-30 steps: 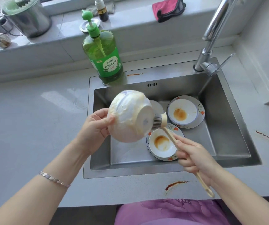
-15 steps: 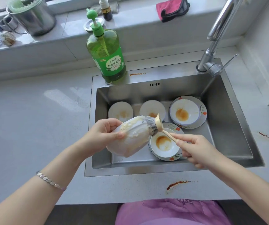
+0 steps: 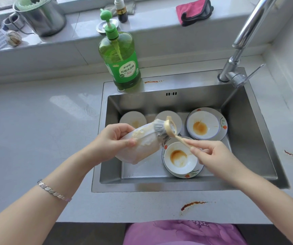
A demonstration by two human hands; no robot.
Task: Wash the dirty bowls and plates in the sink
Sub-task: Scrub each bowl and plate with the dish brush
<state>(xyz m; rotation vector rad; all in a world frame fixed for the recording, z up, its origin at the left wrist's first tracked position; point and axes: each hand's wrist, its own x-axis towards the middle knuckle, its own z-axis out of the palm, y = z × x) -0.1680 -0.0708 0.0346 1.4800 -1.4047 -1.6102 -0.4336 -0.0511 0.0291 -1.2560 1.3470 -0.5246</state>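
We see a soapy white bowl (image 3: 142,147) tilted on its side above the steel sink (image 3: 248,135). Below, a sauce-stained near bowl (image 3: 180,159) and far bowl (image 3: 202,126) sit on floral-rimmed plates (image 3: 193,174); two small white dishes (image 3: 133,119) lie behind.

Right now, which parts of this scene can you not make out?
Head view:
Inside of the held bowl: blocked by the brush.
Spout of the faucet: cut off by the top edge.
Lower part of the back-left bowl: behind the left hand.
End of the brush handle: inside the right hand.

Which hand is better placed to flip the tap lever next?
Probably right: the right hand, pinching a beige brush, is nearer the chrome tap lever; the left hand grips the soapy white bowl.
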